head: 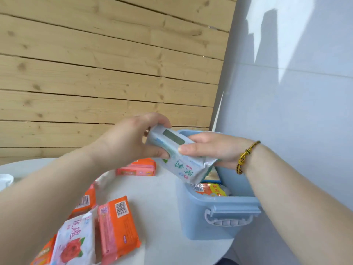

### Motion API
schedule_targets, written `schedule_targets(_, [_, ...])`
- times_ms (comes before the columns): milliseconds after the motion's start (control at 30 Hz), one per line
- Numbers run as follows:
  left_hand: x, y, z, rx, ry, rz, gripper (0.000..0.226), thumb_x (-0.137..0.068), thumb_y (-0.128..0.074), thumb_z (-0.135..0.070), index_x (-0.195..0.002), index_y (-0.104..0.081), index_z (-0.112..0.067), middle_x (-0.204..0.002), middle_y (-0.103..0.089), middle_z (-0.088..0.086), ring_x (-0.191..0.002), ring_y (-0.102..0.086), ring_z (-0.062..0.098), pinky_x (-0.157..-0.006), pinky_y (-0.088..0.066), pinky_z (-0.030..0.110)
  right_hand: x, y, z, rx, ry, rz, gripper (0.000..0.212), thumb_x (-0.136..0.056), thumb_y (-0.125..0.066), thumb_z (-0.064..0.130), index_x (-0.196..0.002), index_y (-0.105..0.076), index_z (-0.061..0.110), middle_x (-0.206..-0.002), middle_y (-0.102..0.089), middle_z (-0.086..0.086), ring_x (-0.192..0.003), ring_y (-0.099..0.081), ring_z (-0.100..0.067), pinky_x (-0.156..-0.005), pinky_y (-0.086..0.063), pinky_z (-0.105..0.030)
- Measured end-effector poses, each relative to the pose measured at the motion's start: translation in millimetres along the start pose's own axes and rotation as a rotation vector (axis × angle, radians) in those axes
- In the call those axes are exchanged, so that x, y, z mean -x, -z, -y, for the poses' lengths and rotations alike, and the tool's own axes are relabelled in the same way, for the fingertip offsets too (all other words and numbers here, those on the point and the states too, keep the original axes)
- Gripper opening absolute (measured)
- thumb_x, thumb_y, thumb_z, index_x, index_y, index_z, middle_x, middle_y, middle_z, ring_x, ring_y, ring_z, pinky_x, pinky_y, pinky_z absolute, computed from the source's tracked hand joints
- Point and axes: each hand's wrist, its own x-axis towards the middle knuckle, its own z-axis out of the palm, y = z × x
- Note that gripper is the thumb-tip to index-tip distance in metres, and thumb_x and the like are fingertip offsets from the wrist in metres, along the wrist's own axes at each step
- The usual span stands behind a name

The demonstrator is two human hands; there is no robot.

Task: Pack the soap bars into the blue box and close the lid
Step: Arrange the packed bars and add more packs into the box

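Soap bar in hand: a pale blue soap bar (181, 167) in a crinkled wrapper with green print is held tilted in the air, its lower end over the open top of the blue box (200, 219).
Left hand: the left hand (129, 144) grips the bar's upper end, fingers curled over the top and thumb underneath.
Right hand: the right hand (214, 150) holds the lower end, thumb pressed on the upper face and fingers tucked below; a yellow braided bracelet (244, 157) sits on the wrist.
Blue box: it stands at the right edge of the round white table (158, 197), top open, with a clip handle (229, 217) on its near wall.
Inside the box: an orange-wrapped bar (210, 190) lies at the near end, and another packet shows behind it.
Loose bars: one orange bar (136, 167) lies mid-table left of the box; near the front edge are a second orange bar (116, 224), a white rose-printed bar (76, 240) and a further orange bar (86, 201) partly under the left forearm.
Behind: a wooden plank wall (95, 64) meets a pale wall (296, 92) on the right.
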Motion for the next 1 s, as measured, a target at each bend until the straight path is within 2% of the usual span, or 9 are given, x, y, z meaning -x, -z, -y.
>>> schedule_targets(67, [-19.1,-16.4,-8.3,0.063,-0.008,-0.009,0.053,-0.058,-0.08,-0.019,-0.075,-0.041,-0.048,-0.08,-0.053,-0.019,-0.076,-0.052,0.006,-0.074,-0.044,0.025,10.4,18.0,4.0,0.2,-0.011,-0.042,0.019,-0.079,-0.067,0.022,-0.091,-0.057,0.011,-0.079,-0.057,-0.002,-0.073,-0.054,-0.015,-0.065,-0.044,-0.022])
schedule_targets(167, [-44.7,-45.0,-14.2,0.162,0.002,-0.004,0.051,-0.059,-0.08,-0.017,-0.078,-0.042,-0.047,-0.08,-0.053,-0.02,-0.077,-0.054,0.006,-0.076,-0.049,0.031,19.1,38.0,2.6,0.564,-0.089,-0.257,0.021,-0.078,-0.066,0.037,-0.067,-0.056,0.022,-0.065,-0.056,0.006,-0.063,-0.053,-0.009,-0.059,-0.042,-0.02])
schedule_targets(233, [-56.6,-66.5,-11.9,0.246,0.045,0.009,0.049,-0.062,-0.078,-0.018,-0.088,-0.045,-0.044,-0.085,-0.052,-0.022,-0.083,-0.056,0.009,-0.078,-0.052,0.028,21.4,44.7,-6.4,0.668,-0.135,-0.347,0.026,-0.077,-0.063,0.041,-0.068,-0.053,0.018,-0.063,-0.053,0.006,-0.062,-0.052,-0.012,-0.055,-0.04,-0.023])
schedule_targets(367, [-65.8,-100.1,10.5,0.208,0.126,0.083,0.06,-0.072,-0.068,-0.03,-0.125,-0.042,-0.033,-0.111,-0.054,-0.015,-0.107,-0.051,0.007,-0.086,-0.038,0.014,25.7,48.4,-39.0,0.793,-0.245,-0.412,0.025,-0.081,-0.06,0.031,-0.094,-0.051,0.011,-0.078,-0.054,-0.002,-0.071,-0.051,-0.018,-0.052,-0.036,-0.025])
schedule_targets(467, [-70.5,-113.0,31.7,0.004,0.241,0.152,0.051,-0.081,-0.058,-0.029,-0.129,-0.041,-0.027,-0.141,-0.039,-0.002,-0.128,-0.036,0.015,-0.103,-0.028,0.027,29.0,52.5,-63.3,0.787,-0.365,-0.501,0.044,-0.083,-0.056,0.023,-0.121,-0.036,0.011,-0.087,-0.052,-0.006,-0.075,-0.05,-0.022,-0.054,-0.036,-0.028])
schedule_targets(533, [-70.7,-120.6,39.4,0.042,0.295,0.202,0.041,-0.085,-0.054,-0.017,-0.126,-0.047,-0.021,-0.144,-0.036,0.002,-0.133,-0.029,0.016,-0.106,-0.021,0.022,25.3,51.4,-76.8,0.821,-0.396,-0.527,0.061,-0.084,-0.053,0.019,-0.136,-0.021,0.017,-0.081,-0.053,-0.007,-0.069,-0.049,-0.023,-0.057,-0.038,-0.028])
schedule_targets(600, [-69.1,-126.6,40.6,0.151,0.323,0.24,0.038,-0.087,-0.043,-0.003,-0.12,-0.052,-0.019,-0.142,-0.039,0.003,-0.136,-0.02,0.013,-0.105,-0.016,0.018,17.3,47.6,-86.0,0.886,-0.41,-0.504,0.076,-0.085,-0.051,0.016,-0.144,-0.005,0.027,-0.104,-0.057,-0.014,-0.077,-0.054,-0.027,-0.065,-0.041,-0.028])
schedule_targets(667, [-69.1,-130.7,41.8,0.188,0.331,0.27,0.045,-0.086,-0.033,0.004,-0.118,-0.055,-0.019,-0.143,-0.038,0.001,-0.14,-0.008,0.013,-0.111,-0.01,0.026,7.8,41.9,-92.6,0.929,-0.464,-0.454,0.081,-0.086,-0.051,0.014,-0.145,0.001,0.032,-0.131,-0.041,-0.019,-0.098,-0.057,-0.033,-0.074,-0.042,-0.03])
schedule_targets(1000, [-53.9,-139.1,39.4,0.288,0.318,0.187,0.049,-0.086,-0.029,0.005,-0.108,-0.061,-0.024,-0.14,-0.04,-0.008,-0.139,-0.004,0.008,-0.111,-0.009,0.025,-1.5,22.0,-117.9,0.974,-0.736,-0.209,0.079,-0.09,-0.044,0.011,-0.145,0.008,0.029,-0.137,-0.028,-0.017,-0.104,-0.057,-0.034,-0.075,-0.043,-0.032])
